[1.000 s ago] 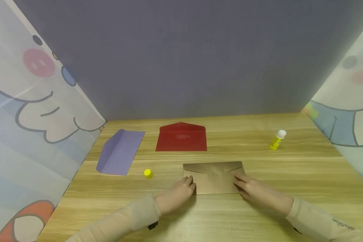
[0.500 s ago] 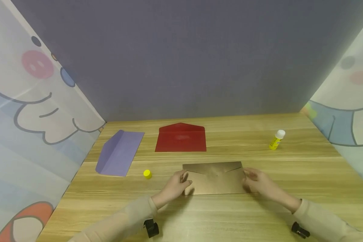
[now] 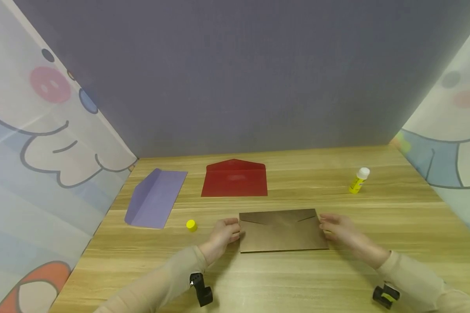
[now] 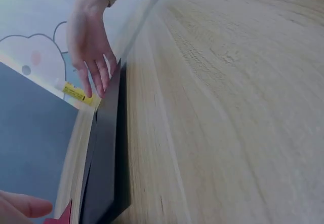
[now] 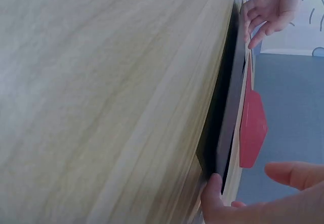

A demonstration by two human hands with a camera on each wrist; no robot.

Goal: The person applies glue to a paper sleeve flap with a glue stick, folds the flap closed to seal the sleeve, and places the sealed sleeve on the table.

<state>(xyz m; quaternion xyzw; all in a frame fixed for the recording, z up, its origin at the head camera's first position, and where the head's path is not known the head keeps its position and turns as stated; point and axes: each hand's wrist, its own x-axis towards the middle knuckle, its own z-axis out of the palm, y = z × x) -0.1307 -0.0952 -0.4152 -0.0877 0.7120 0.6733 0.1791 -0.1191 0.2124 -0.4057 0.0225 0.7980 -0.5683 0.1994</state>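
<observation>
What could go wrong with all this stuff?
The brown envelope might skew if the left grip or right grip, at its opposite ends, pushes harder. The glue stands upright, so a bump could tip it. The yellow cap sits near the left grip, so it might get knocked away.

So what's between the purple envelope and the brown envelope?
In the head view, a small yellow round thing, then the left hand at the near end of the brown envelope.
</observation>
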